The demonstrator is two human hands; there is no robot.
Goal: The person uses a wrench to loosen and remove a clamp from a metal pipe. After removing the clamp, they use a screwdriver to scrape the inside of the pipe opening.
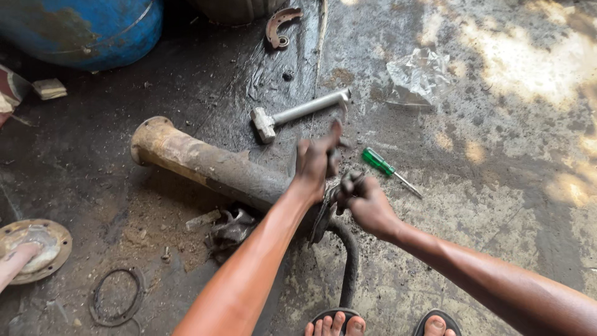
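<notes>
Lying across the greasy floor (497,186) is a rusty axle tube (205,163); both hands work its near end, left hand (316,160) loosely open above it, right hand (364,200) clenched on a dark part, hammer (297,113) and green screwdriver (388,169) nearby.

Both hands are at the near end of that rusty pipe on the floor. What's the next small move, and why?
Probably steady the rusty pipe with the left hand, which is half open above its near end. The right hand is already shut on a small dark part there; what the part is, the picture doesn't show. The hammer and green screwdriver lie untouched just beyond, within easy reach if needed.
</notes>
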